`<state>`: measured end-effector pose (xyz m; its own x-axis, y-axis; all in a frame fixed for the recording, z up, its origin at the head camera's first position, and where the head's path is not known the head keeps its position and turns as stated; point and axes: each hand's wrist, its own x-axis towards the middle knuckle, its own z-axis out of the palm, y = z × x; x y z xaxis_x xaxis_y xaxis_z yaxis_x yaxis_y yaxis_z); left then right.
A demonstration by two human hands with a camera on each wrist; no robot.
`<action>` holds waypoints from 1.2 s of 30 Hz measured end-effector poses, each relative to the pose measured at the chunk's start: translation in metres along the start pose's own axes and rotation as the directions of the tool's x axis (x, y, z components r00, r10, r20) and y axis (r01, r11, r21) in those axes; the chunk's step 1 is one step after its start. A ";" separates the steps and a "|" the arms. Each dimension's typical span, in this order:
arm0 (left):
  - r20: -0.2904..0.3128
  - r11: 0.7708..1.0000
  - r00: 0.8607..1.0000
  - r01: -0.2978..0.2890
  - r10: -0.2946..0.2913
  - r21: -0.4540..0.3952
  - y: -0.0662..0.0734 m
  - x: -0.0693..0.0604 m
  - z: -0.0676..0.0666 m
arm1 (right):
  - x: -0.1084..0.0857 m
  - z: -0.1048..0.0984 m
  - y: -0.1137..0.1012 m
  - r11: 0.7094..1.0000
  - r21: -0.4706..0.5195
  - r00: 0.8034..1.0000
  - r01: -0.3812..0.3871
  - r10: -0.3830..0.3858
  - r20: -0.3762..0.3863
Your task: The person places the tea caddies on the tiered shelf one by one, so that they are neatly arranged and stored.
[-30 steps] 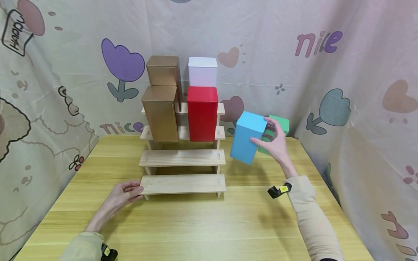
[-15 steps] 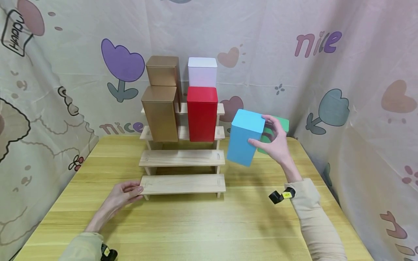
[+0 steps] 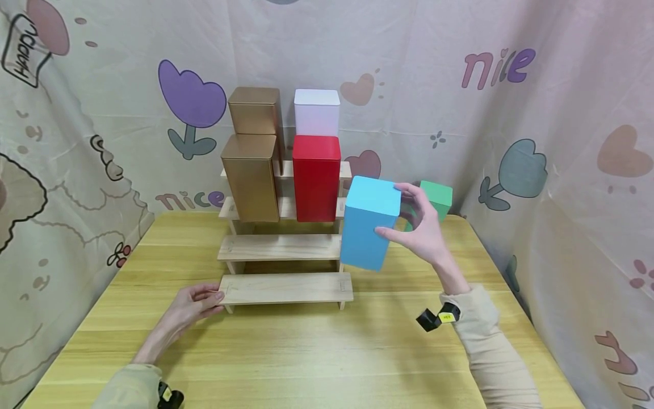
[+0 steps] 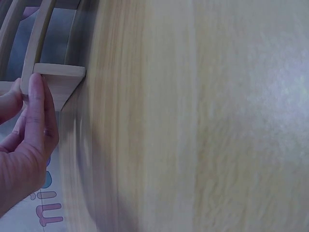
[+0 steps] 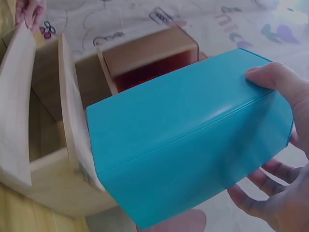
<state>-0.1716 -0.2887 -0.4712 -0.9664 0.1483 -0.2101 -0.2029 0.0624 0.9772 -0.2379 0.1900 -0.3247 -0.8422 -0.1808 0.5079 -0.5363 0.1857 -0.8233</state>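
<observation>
My right hand (image 3: 421,224) grips a blue box (image 3: 369,224) near its top, thumb on the front face and fingers round the far side. The box hangs tilted at the right end of a stepped wooden rack (image 3: 286,248), partly in front of its second step from the bottom. In the right wrist view the blue box (image 5: 188,140) fills the middle, clasped between thumb and fingers. My left hand (image 3: 189,309) pinches the left end of the lowest step. The left wrist view shows that hand (image 4: 34,121) with thumb and fingers on the step's edge.
On the rack's upper steps stand two gold-brown boxes (image 3: 250,179), a red box (image 3: 317,179) and a white box (image 3: 317,113). Behind my right hand a green box (image 3: 438,196) stands on the wooden table (image 3: 286,358). A printed curtain (image 3: 409,68) hangs behind.
My right hand has carried the blue box left and toward the rack, uncovering more of the green box. My left hand has stayed on the lowest step.
</observation>
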 end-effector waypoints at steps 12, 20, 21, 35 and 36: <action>-0.004 0.999 1.000 0.028 -0.028 -0.018 0.001 0.000 0.001 | -0.006 0.037 -0.007 0.997 0.058 0.996 0.045 -0.050 0.075; -0.001 0.999 1.000 -0.006 0.006 -0.036 0.000 0.000 0.000 | -0.008 0.065 -0.010 0.996 0.069 0.988 0.059 -0.068 0.141; -0.001 0.999 1.000 -0.007 0.007 -0.037 0.000 0.000 0.000 | -0.008 0.069 -0.009 0.996 0.070 0.986 0.062 -0.072 0.148; 0.009 0.999 1.000 -0.017 0.018 -0.037 0.000 0.000 -0.001 | -0.010 0.108 -0.009 0.995 0.070 0.971 0.074 -0.088 0.224; 0.008 0.999 1.000 -0.016 0.016 -0.035 -0.001 0.000 -0.001 | -0.011 0.110 -0.009 0.995 0.073 0.969 0.074 -0.089 0.231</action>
<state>-0.1720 -0.2897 -0.4718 -0.9682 0.1568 -0.1948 -0.1932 0.0251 0.9808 -0.2181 0.0838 -0.3506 -0.7559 -0.4145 0.5068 -0.5915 0.1007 -0.8000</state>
